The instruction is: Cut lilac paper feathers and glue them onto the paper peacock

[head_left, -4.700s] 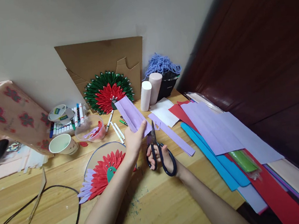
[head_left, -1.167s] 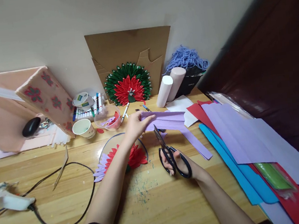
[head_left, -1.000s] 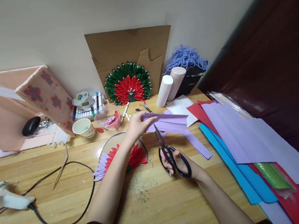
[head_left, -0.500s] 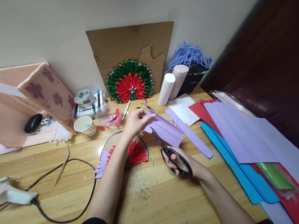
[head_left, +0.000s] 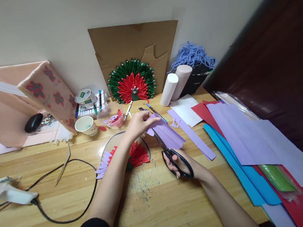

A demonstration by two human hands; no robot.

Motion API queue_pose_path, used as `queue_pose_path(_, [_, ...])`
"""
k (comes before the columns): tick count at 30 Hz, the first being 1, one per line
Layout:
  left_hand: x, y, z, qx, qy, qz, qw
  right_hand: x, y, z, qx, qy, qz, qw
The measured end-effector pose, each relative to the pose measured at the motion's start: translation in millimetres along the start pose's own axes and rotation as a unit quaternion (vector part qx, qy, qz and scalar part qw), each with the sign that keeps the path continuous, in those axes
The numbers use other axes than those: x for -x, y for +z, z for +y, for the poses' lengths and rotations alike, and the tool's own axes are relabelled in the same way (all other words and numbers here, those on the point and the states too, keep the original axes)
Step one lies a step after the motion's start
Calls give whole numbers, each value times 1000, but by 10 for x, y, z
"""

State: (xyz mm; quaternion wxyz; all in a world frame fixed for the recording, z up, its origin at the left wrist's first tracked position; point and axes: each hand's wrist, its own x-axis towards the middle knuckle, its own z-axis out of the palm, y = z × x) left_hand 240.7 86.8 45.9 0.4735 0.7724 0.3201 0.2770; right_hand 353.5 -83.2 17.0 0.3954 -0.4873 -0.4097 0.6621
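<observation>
A folded piece of purple felt [head_left: 168, 132] is pinched between the thumb and fingers of my left hand [head_left: 141, 124]. In my right hand [head_left: 178, 161] are black-handled scissors [head_left: 186, 166], its fingers through the loops. The blades lie against the felt's near left edge, just below my left thumb; their tips are partly covered by it. Beneath my left forearm lies a round disc [head_left: 113, 139] bearing red and purple petals [head_left: 139, 153], partly hidden by the arm. Right of the held felt, a purple strip [head_left: 197, 139] and small scraps rest on the wooden table.
A green-and-red petal fan [head_left: 132, 82] leans on cardboard [head_left: 134, 38] at the wall. Left are a glue gun [head_left: 12, 193] with its cable, a paper cup [head_left: 86, 127], a plastic bowl [head_left: 110, 116] and markers [head_left: 91, 108]. Coloured felt sheets [head_left: 239, 135] cover the right side.
The held felt has swung from pointing right to slanting down right, and the scissor blades have come onto its edge. Earlier the head view also shifted, bringing the glue gun into sight.
</observation>
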Motion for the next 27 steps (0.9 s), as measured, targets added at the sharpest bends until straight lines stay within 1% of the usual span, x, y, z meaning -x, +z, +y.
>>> queue_pose_path(2, [4,-16,34,-28,16,33,999,-16,5,-17,-10,7,14,1000])
queue_pose_path(3, [10,-20,67,-37,26,63,997,-27,-1,-10,-21,11,21,1000])
queue_pose_path(5, [37,-10,162,-43,38,145,988,-57,-24,23,-54,9,37,998])
queue_pose_path(6, [56,6,216,-42,37,186,981,-72,-39,44,-73,3,46,996])
queue_pose_path(7, [78,30,268,-50,30,216,975,-87,-53,64,-92,-6,55,994])
queue_pose_path(8, [101,62,312,-62,20,220,973,-99,-66,81,-108,-16,66,992])
queue_pose_path(9, [122,102,345,-68,7,202,977,-108,-75,94,-120,-26,78,989])
queue_pose_path(12, [159,237,366,-39,-33,93,994,-118,-82,108,-129,-48,110,984])
queue_pose_path(13, [159,279,353,-16,-42,68,997,-118,-80,107,-130,-54,117,983])
queue_pose_path(14, [155,315,334,8,-48,56,997,-117,-77,105,-133,-56,118,982])
queue_pose_path(17, [122,381,277,83,-55,62,993,-119,-71,103,-151,-58,106,981])
queue_pose_path(19, [95,393,253,144,-63,66,985,-119,-69,106,-152,-61,100,981])
queue_pose_path(22, [64,387,238,224,-77,41,971,-110,-61,112,-130,-81,107,982])
queue_pose_path(25, [58,364,241,245,-84,24,966,-96,-51,123,-113,-96,112,983])
queue_pose_path(27, [64,343,246,231,-85,21,969,-90,-46,134,-106,-101,115,982])
